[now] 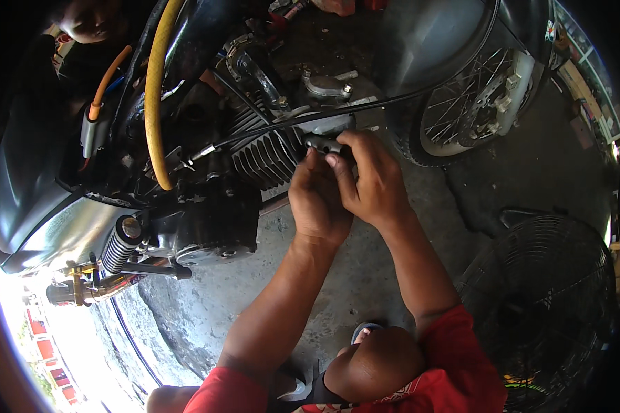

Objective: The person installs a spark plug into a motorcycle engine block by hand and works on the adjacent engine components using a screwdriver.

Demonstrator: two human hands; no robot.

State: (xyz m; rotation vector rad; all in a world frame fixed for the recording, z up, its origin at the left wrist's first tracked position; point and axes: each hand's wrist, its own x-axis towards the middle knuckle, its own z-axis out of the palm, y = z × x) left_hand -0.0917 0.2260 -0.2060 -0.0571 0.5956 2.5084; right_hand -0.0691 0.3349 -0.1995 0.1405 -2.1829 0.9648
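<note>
In front of the motorcycle engine's cooling fins (262, 162), both my hands meet at a short dark-grey metal part (322, 145) with round holes. My left hand (318, 203) is closed, its thumb and fingertips against the part's lower side. From the right, my right hand (373, 175) grips the part's end between thumb and curled fingers. Some of the part is covered by my fingers, and its exact kind cannot be made out. Just beyond it is the light-grey metal end of the engine (327, 124).
A black cable (310, 118) crosses above my hands, and a yellow hose (156, 96) hangs at the left. The spoked front wheel (461, 113) stands at far right. A large fan (537, 289) is beside my right arm. Another person is at the far left.
</note>
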